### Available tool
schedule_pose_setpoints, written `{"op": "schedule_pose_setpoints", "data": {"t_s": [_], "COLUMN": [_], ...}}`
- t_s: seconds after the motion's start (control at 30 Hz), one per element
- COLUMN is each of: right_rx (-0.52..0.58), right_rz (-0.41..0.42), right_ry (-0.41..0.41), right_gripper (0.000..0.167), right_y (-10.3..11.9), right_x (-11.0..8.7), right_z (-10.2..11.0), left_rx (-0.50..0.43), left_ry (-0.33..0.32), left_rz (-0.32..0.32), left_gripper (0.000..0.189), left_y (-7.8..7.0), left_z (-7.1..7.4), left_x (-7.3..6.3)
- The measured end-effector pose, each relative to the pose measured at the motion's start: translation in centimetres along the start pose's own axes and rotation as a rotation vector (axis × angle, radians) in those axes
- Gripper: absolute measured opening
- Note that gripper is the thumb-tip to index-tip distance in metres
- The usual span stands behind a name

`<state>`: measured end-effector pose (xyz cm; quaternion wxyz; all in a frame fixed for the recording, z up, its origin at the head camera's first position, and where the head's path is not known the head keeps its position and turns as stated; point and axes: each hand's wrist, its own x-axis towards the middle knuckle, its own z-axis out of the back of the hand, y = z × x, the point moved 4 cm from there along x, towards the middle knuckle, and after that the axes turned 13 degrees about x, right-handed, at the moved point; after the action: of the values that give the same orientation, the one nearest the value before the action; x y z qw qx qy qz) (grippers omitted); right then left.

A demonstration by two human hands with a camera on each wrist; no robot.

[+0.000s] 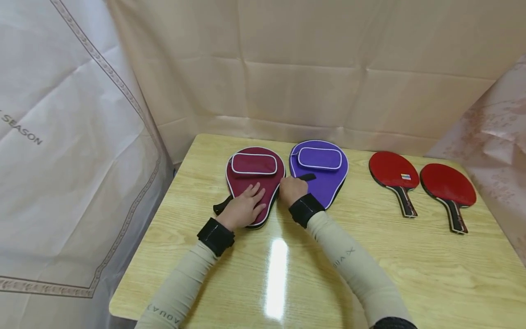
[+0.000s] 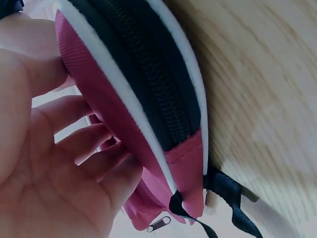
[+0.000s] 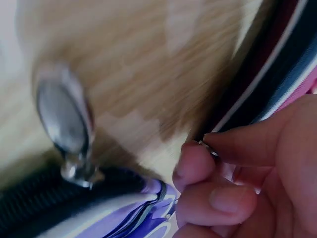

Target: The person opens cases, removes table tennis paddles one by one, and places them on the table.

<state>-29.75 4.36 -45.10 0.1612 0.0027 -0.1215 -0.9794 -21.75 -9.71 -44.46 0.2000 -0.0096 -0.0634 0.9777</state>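
A maroon table tennis bat case (image 1: 255, 164) with white piping and a small front pocket lies on the table. Spread fingers of my left hand (image 1: 243, 209) rest on its lower front. Along its side, the left wrist view shows the black zipper (image 2: 156, 79) and a black strap loop (image 2: 230, 193). My right hand (image 1: 292, 189) is at the case's right edge, and in the right wrist view thumb and forefinger pinch a small metal zipper pull (image 3: 209, 148). Close to the right hand lies a purple bat case (image 1: 326, 185), with its own metal pull (image 3: 63, 116) standing out.
Two red table tennis bats (image 1: 392, 169) (image 1: 448, 183) with black handles lie to the right on the wooden table (image 1: 328, 265). Beige cloth (image 1: 296, 91) hangs behind the table, and a white patterned cloth (image 1: 74, 160) hangs at the left.
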Motion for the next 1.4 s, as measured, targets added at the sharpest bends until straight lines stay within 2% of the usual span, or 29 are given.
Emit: {"op": "schedule_pose_setpoints", "data": {"t_s": [0.13,0.37,0.57,0.73,0.9,1.07,1.2,1.4], "right_rx": [0.041,0.096,0.162,0.229,0.234,0.233,0.256,0.306], "right_rz": [-0.003,0.024,0.186,0.325,0.430,0.494,0.493,0.452], "right_ry": [0.045,0.189,0.312,0.365,0.358,0.305,0.264,0.251], "right_gripper": [0.013,0.013,0.011,0.022,0.025,0.024,0.027,0.030], "right_y": [0.0,0.7,2.2,3.3,5.0,7.0,7.8,7.6], "right_x": [-0.7,-2.5,-5.2,-7.5,-9.3,-10.1,-10.1,-10.1], "right_z": [-0.1,0.0,0.3,-0.3,-1.4,-2.4,-3.2,-3.6], "left_rx": [0.007,0.029,0.065,0.074,0.058,0.030,0.004,0.026], "left_ry": [0.002,0.014,0.010,-0.015,-0.034,-0.042,-0.053,-0.077], "left_rz": [0.006,0.037,0.053,0.057,0.065,0.081,0.079,0.075], "left_gripper": [0.052,0.053,0.052,0.051,0.052,0.052,0.052,0.052], "left_y": [-0.1,-0.1,-0.3,-0.4,-0.5,-0.5,-0.6,-0.7], "left_z": [-0.4,-1.0,-0.8,-0.6,-0.9,-1.0,-0.9,-1.1], "left_x": [0.2,0.5,0.7,0.7,0.7,0.6,0.6,0.7]}}
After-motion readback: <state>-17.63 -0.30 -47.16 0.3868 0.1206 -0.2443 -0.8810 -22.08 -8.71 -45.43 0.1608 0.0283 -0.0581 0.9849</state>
